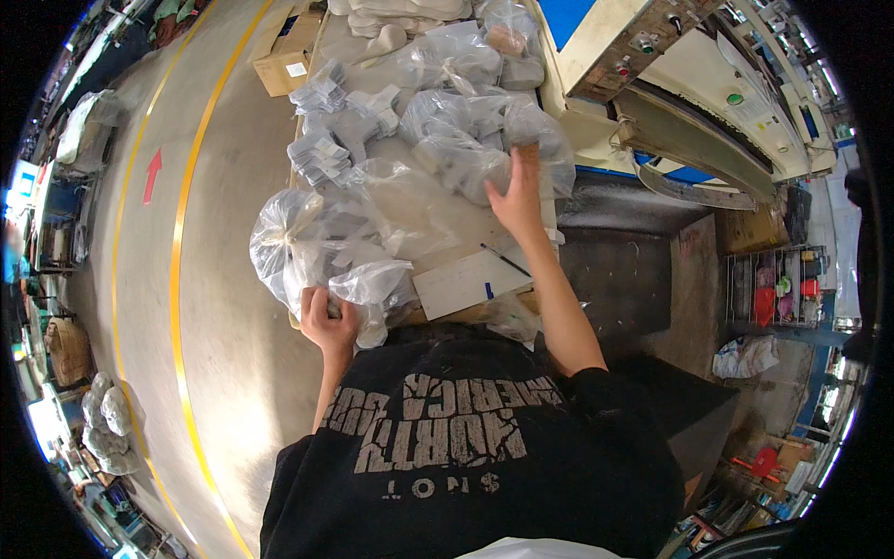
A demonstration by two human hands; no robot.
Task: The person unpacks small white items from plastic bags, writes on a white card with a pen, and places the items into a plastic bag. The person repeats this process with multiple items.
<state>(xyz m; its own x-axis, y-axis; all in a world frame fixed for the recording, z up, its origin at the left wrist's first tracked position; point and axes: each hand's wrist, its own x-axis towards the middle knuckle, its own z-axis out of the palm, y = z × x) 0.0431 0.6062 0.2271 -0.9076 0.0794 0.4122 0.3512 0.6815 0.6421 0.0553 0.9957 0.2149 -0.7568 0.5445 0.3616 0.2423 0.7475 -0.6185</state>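
Observation:
My left hand is at the table's near left corner, its fingers curled into a clear plastic bag with a gathered, knotted end. Pale grey pieces show dimly through the film. Farther off to the right, my right hand has its thumb spread from its fingers and rests against another clear bag filled with grey pieces. The tips of its fingers are partly hard to make out against the film. Between the hands lie loose plastic film, a white sheet of paper and a dark pen.
Stacks of grey folded pieces lie along the table's left side. More filled bags sit toward the far end, by a cardboard box. A cream machine stands at the right. Yellow floor lines run along the left.

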